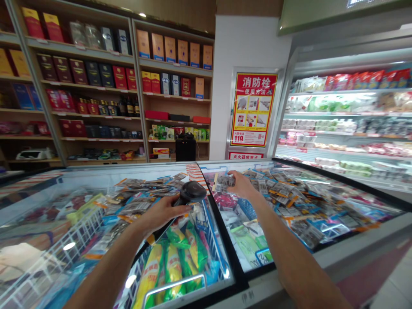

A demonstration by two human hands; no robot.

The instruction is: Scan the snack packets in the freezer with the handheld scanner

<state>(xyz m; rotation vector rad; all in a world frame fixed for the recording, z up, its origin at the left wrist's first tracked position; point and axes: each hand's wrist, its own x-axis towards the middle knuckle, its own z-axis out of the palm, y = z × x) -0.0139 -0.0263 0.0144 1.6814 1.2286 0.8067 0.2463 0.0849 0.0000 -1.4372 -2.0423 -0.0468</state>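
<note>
My left hand (162,214) is closed round the handle of a black barcode scanner (192,191), its head turned to the right. In my right hand (240,184) a small flat packet (223,183) with a pale edge is gripped, a short way right of the scanner head. Both hands are above the glass top of a chest freezer (225,240). Many similar packets lie in a pile (283,191) on the right glass. Another pile of packets (141,199) spreads over the left glass, beside my left hand.
Under the glass, yellow and green bags (174,266) fill a white wire basket (86,240). Wooden shelves (96,88) with boxes stand behind. A red poster (254,109) hangs on the wall, and a lit refrigerated display (347,124) stands at right.
</note>
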